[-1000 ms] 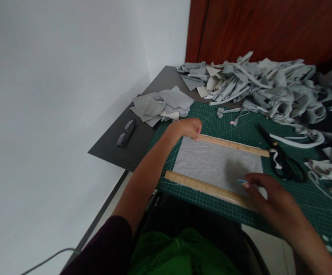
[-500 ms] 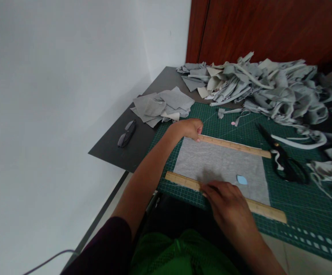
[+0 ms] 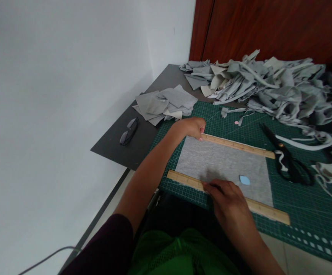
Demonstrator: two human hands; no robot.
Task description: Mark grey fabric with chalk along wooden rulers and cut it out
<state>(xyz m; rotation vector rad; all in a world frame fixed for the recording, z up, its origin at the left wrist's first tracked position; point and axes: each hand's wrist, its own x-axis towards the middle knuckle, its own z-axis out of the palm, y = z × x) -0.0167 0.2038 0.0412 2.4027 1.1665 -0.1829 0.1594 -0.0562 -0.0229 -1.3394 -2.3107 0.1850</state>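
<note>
1. Head view: the left hand [image 3: 194,128] is at the left end of the far ruler [image 3: 237,145], fingers curled together and touching the wood; I cannot tell whether they pinch it or only press.
2. The right hand [image 3: 230,200] lies over the middle of the near ruler [image 3: 185,180], its fingers bent and close together, tips on the wood; whether they grip it, I cannot tell.
3. The gray cloth [image 3: 223,156] lies flat on the green mat [image 3: 229,124], between the two hands, with one ruler along its far edge and the other along its near edge. A thin strip of cloth shows beyond each ruler.
4. A small blue piece [image 3: 244,180] rests on the cloth, just beyond the right hand.
5. Black scissors [image 3: 289,162] lie on the mat, just beside the far ruler's right end.
6. Eyeglasses [image 3: 129,131] sit on the dark table [image 3: 111,149] at left, near a stack of cloth pieces [image 3: 166,103].
7. A large heap of scraps [image 3: 286,84] spreads along the back.
</note>
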